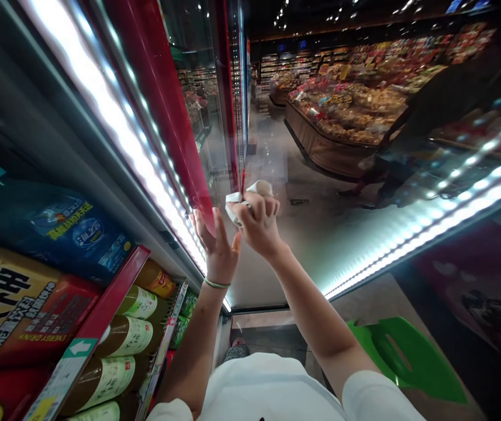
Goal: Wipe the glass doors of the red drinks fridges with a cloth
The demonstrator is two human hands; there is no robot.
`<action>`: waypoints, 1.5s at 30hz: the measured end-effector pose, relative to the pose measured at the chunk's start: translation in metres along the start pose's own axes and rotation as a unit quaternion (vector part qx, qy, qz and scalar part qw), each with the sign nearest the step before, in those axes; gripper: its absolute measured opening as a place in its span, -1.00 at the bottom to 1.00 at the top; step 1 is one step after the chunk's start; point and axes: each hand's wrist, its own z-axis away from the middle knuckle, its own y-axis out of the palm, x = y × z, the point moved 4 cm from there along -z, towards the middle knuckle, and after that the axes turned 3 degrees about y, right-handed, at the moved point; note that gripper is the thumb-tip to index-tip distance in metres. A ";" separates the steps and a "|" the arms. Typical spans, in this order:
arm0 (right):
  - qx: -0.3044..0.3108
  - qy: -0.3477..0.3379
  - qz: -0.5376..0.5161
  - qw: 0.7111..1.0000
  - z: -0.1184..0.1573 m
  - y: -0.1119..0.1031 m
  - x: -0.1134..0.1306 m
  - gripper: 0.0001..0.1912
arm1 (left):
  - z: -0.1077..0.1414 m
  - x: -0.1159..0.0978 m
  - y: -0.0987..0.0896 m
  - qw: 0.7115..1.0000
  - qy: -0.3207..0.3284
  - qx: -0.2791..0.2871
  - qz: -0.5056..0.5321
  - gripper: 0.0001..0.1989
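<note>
My right hand (259,225) is closed around a bunched white cloth (261,188), which shows above and to the left of its knuckles. It is up against the glass door (315,245) of a lit drinks fridge. Just left of it, my left hand (218,248) has its fingers spread, with a thin band at the wrist. Those fingers lie by the lower end of a red door strip (171,105); whether they press on it or on the glass, I cannot tell.
Bottles (121,336) fill the fridge shelves on the left, behind a red shelf edge (101,316). Bright light strips (114,123) run along the frame. A green plastic stool (417,356) stands at lower right. Beyond the glass are a wooden display stand (324,140) and a person (434,105).
</note>
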 end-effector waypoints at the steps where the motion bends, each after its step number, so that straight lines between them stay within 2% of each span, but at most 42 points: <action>1: 0.004 -0.021 -0.005 1.000 0.001 0.000 0.001 -0.78 | 0.000 0.000 0.000 1.000 0.006 0.002 0.003 -0.16; 3: 0.011 -0.032 0.002 0.999 0.005 -0.001 -0.002 -0.76 | -0.001 0.000 0.001 1.000 0.025 -0.001 0.010 -0.19; 8: 0.042 0.069 0.030 0.996 0.019 0.003 -0.015 -0.76 | -0.003 -0.003 0.000 0.999 0.025 -0.018 0.030 -0.12; 13: 0.052 0.039 0.008 0.998 0.030 0.002 -0.023 -0.74 | -0.004 -0.005 0.001 0.999 0.030 -0.007 0.017 -0.07; 17: 0.053 0.125 0.033 0.990 0.032 0.001 -0.040 -0.79 | -0.003 -0.006 0.005 1.000 0.003 0.004 0.030 -0.06; 19: 0.064 0.119 0.022 0.991 0.034 0.002 -0.042 -0.79 | -0.003 -0.005 0.007 0.998 -0.024 0.014 0.047 -0.10; 22: 0.096 0.073 -0.008 0.993 0.042 0.001 -0.043 -0.76 | -0.002 -0.004 0.009 0.997 -0.040 0.029 0.051 -0.12; 24: 0.088 0.090 -0.009 0.992 0.046 -0.002 -0.049 -0.78 | -0.003 -0.004 0.009 0.998 -0.038 0.028 0.042 -0.11; 27: 0.039 0.160 0.016 0.986 0.048 -0.006 -0.056 -0.80 | -0.003 -0.007 0.009 0.999 -0.027 0.016 0.031 -0.11; 29: 0.033 0.153 0.030 0.987 0.049 -0.005 -0.056 -0.80 | -0.002 -0.011 0.011 0.999 -0.022 0.024 0.034 -0.16; 32: 0.035 0.078 0.036 0.996 0.053 -0.005 -0.058 -0.79 | 0.003 -0.018 0.022 0.996 -0.022 0.062 0.062 -0.28; 33: 0.028 0.075 0.038 0.996 0.056 -0.007 -0.063 -0.79 | 0.006 -0.021 0.026 0.995 -0.024 0.072 0.071 -0.30; 37: -0.018 0.192 0.040 0.980 0.068 -0.021 -0.096 -0.81 | 0.017 -0.033 0.041 0.993 -0.024 0.083 0.077 -0.33; 38: -0.019 0.200 0.033 0.979 0.071 -0.023 -0.102 -0.81 | 0.019 -0.038 0.044 0.993 -0.023 0.087 0.076 -0.33; 42: 0.041 0.150 0.028 0.988 0.079 -0.024 -0.115 -0.83 | 0.025 -0.056 0.052 0.992 -0.027 0.105 0.065 -0.32; 45: 0.032 0.199 0.034 0.979 0.086 -0.028 -0.131 -0.80 | 0.025 -0.070 0.053 0.994 -0.037 0.090 0.049 -0.28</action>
